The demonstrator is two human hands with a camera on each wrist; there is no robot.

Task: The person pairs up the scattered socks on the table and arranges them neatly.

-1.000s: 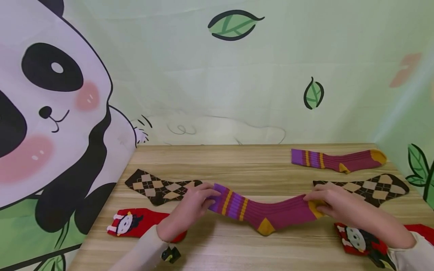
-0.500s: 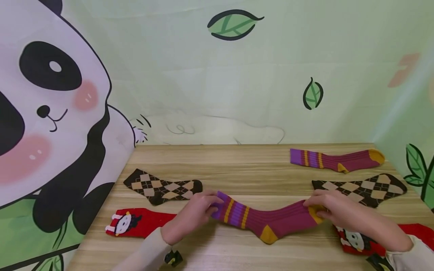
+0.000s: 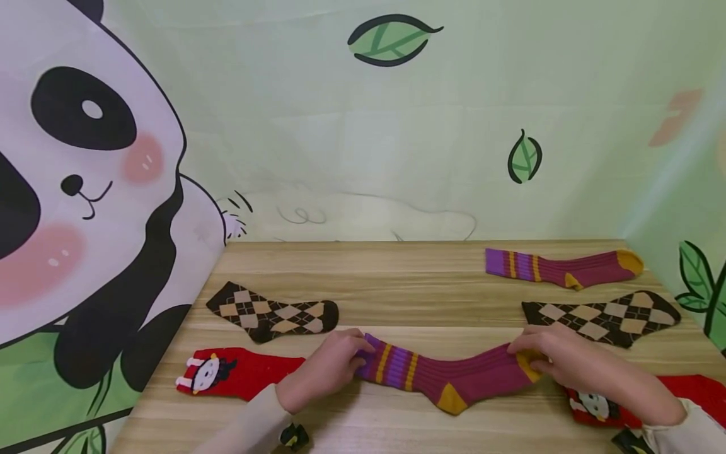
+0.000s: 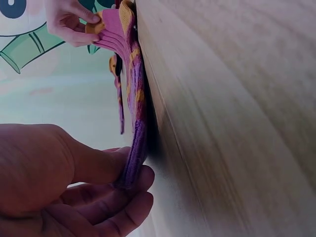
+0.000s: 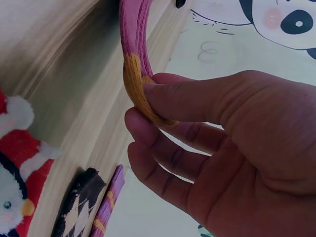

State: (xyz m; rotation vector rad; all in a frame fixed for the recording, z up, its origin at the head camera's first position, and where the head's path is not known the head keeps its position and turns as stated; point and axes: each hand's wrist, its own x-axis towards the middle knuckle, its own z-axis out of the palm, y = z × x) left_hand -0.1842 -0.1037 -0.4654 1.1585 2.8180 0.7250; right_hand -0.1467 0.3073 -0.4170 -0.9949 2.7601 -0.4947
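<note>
A purple and maroon sock with mustard stripes, heel and toe stretches between both hands, close over the wooden table. Its purple cuff is pinched between thumb and fingers of the left hand. At the other end, the right hand pinches the mustard toe. A matching striped sock lies flat at the back right. Behind the right hand lies a brown argyle sock, and a red sock with a white animal face is partly hidden under the right forearm.
On the left lie another argyle sock and another red sock, partly covered by the left arm. The wooden table ends at a pale green backdrop with a panda picture on the left.
Both hands have moved a little toward the person, bringing the held sock lower and nearer. The left hand no longer overlaps the left argyle sock. The other socks stay put.
</note>
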